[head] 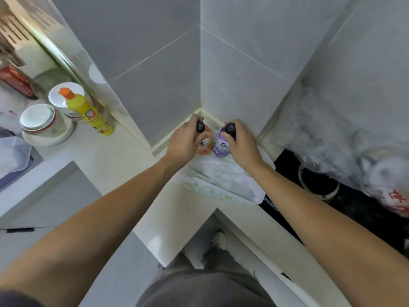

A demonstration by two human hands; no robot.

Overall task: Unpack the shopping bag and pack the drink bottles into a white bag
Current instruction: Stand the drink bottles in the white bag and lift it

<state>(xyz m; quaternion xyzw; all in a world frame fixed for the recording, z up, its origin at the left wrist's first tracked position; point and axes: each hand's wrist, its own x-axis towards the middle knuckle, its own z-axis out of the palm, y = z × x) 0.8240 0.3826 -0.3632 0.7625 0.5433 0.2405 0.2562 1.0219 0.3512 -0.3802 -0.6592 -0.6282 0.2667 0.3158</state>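
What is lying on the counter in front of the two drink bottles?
A flat white bag with green print lies before the orange bottle and purple bottle. Whether anything lies under it is hidden.

Red characters on the plastic bag (pixel 396 199) and bottle labels — perhaps Chinese, unreadable.

Two small drink bottles are standing upright side by side in the tiled corner of the pale surface (pixel 124 165), close together but seemingly not touching. The orange drink bottle (pixel 204 144) is sitting on the left, showing a black cap and a white label with dark characters. The purple drink bottle (pixel 221 145) is sitting on the right, also black-capped, with a lilac label and purple fruit print near its base. Just in front of them a white plastic bag (pixel 218 181) is lying flattened and crumpled on the surface, its green printing facing up, its right edge overhanging a black hob.
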